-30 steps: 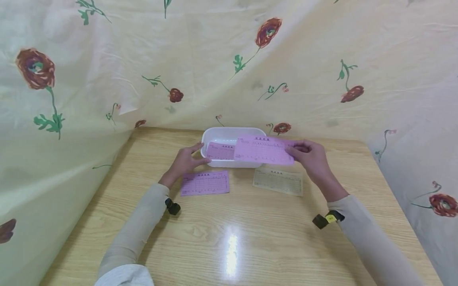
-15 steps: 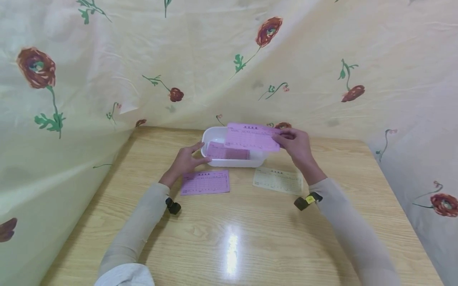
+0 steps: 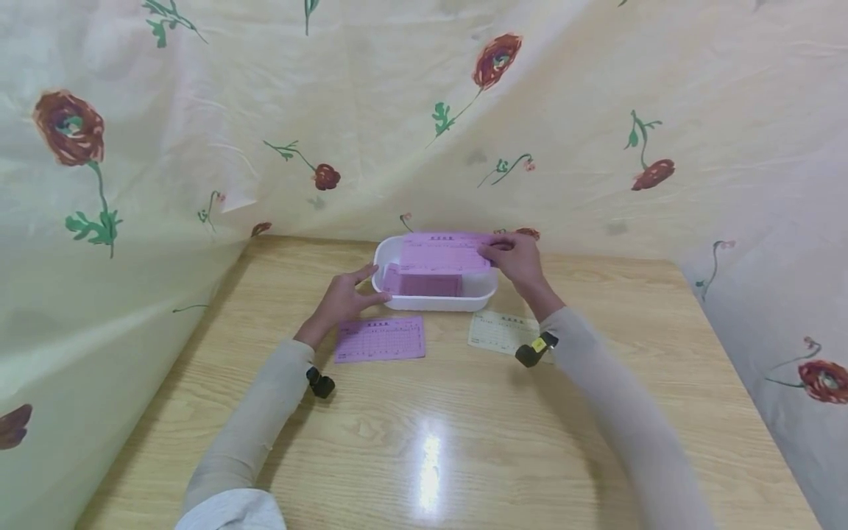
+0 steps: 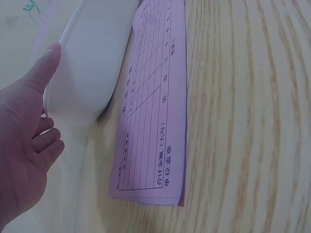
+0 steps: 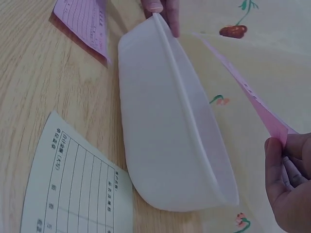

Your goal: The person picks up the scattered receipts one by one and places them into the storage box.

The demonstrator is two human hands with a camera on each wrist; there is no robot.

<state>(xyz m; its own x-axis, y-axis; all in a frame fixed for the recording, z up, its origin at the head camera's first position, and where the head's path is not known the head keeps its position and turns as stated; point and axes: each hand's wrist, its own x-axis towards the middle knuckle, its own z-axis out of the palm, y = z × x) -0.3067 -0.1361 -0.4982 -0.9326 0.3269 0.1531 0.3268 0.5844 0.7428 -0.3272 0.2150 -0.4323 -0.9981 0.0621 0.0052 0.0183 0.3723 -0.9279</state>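
A white plastic box (image 3: 440,303) stands at the back of the table. My left hand (image 3: 344,298) holds its left end, thumb at the near corner; the left wrist view shows the thumb (image 4: 46,63) against the wall. My right hand (image 3: 522,263) pinches the right edge of a pink printed receipt slip (image 3: 439,254). This slip hangs over the box; the right wrist view shows it (image 5: 252,99) tilted and above the rim. Another pink slip (image 3: 430,285) lies inside the box, partly hidden by the held one.
One pink slip (image 3: 380,340) lies on the table in front of the box's left end. A pale green slip (image 3: 498,331) lies in front of the right end, partly covered by the right wrist's camera (image 3: 530,353). Flowered cloth (image 3: 384,110) hangs behind and at both sides.
My right hand has carried the pink slip leftward and slightly back, from the box's right side to over its middle. The left hand has stayed on the box.
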